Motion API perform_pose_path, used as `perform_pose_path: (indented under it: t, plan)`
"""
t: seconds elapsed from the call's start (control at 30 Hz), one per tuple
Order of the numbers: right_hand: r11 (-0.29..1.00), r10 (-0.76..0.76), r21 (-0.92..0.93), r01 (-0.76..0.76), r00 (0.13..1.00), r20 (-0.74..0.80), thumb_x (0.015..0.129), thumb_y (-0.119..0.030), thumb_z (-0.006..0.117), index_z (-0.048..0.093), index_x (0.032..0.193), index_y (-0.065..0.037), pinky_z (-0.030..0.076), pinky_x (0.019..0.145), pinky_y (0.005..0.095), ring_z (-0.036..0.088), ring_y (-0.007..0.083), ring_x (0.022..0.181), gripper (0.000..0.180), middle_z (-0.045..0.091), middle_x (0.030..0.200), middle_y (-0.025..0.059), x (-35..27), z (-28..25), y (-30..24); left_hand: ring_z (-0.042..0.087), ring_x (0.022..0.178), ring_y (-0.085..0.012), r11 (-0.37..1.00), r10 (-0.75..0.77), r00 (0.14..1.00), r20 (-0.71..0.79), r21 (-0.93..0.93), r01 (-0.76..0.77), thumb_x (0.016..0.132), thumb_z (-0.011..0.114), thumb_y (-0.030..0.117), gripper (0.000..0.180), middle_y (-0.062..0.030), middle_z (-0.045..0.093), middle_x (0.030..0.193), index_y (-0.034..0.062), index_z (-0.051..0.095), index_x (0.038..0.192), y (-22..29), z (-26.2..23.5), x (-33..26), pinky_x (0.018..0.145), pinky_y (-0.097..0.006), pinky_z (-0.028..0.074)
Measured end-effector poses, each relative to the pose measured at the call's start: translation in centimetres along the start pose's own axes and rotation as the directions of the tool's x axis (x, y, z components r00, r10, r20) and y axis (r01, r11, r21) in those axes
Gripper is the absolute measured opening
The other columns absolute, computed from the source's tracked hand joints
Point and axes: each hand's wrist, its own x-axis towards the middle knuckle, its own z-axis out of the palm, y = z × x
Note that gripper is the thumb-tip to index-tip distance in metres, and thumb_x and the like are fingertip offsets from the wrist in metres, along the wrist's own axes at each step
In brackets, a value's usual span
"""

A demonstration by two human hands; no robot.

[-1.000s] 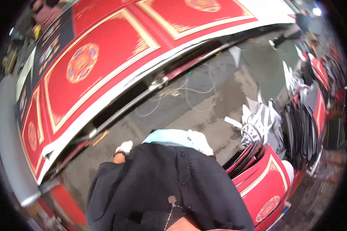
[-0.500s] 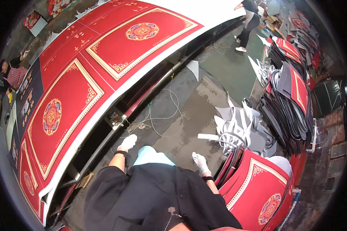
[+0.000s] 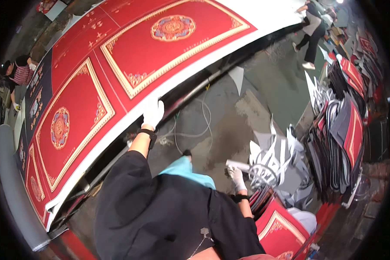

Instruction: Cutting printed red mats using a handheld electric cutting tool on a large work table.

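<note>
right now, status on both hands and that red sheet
Left hand flat on the red sheet's white edge. Right hand low by the grey offcuts, holding nothing clear. Cables on floor between.

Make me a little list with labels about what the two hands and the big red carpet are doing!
Left hand: white-gloved left hand lies on the white edge of the long red printed sheet.
Right hand: white-gloved right hand holds a white strip, low over the floor.
Sheet: red panels with gold borders and round medallions, spread over a long table.
Floor: grey concrete floor with a loose cable and a heap of white offcuts.
Right side: stacked mats.
Others: a person far off.
</note>
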Motion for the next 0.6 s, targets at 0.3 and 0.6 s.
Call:
perform_pose_path:
  t: [0.3,0.6]
  plan:
    - [0.932,0.067,0.320,-0.169,0.950,0.306,0.094,-0.024,0.055,0.062,0.087,-0.009,0.038,0.050,0.0233,0.047,0.0092,0.055,0.018,0.052,0.069,-0.0020,17.7,-3.2,-9.9,0.047,0.119,-0.0379,0.961,-0.103,0.988,0.118,0.269,0.068,0.089,0.050,0.037,0.045,-0.0186,0.055,0.123,0.0028,0.057,0.117,2.9,10.0,16.3,0.101,-0.048,0.036]
    - [0.817,-0.176,-0.398,0.418,0.837,0.518,0.091,-0.036,0.050,0.063,0.090,0.000,0.047,0.085,0.0462,0.059,0.0432,0.094,0.039,0.063,0.095,0.0250,44.4,-3.9,-18.6,0.030,0.135,-0.0416,0.741,-0.397,0.915,-0.075,0.561,0.368,0.090,0.045,0.050,0.066,-0.0212,0.038,0.144,0.0021,0.044,0.136,0.4,18.5,24.9,0.108,-0.060,0.020]
